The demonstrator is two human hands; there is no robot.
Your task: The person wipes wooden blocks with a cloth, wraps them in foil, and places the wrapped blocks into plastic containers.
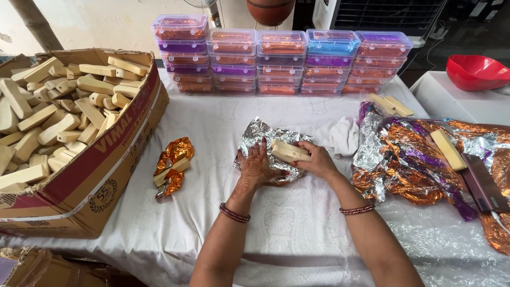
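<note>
A cream-coloured bar (289,152) lies on a crinkled silver foil sheet (254,135) on the white tablecloth. My right hand (317,161) grips the bar's right end. My left hand (256,166) presses flat on the foil, its fingers touching the bar's left side. Left of the hands lies another bar partly wrapped in orange foil (172,166).
A large cardboard box (111,175) heaped with cream bars fills the left. Stacked clear plastic boxes (281,61) line the back. A pile of orange, purple and silver foil (414,159) with loose bars and a knife (483,183) lies right. A red bowl (476,72) sits far right.
</note>
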